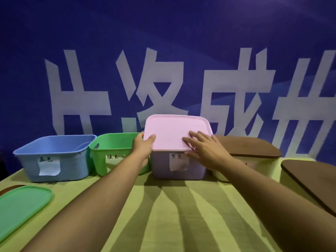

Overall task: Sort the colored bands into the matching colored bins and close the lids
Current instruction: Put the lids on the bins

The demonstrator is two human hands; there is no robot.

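Left hand grips the pink lid's nine-o'clock edge, aligning it over the purple bin; right hand, fingers flat, presses it to seat.

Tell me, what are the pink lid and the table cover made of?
Pink lid: likely matte moulded plastic, judging by its smooth face and raised rim. Table cover: probably yellow-green cloth, since it lies in soft folds.

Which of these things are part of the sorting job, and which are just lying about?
Part of the job:
pink plastic lid, held by left hand and right hand
lilac plastic bin
open blue plastic bin
open green plastic bin
loose green plastic lid

Lying about:
yellow-green tablecloth
blue lettered banner
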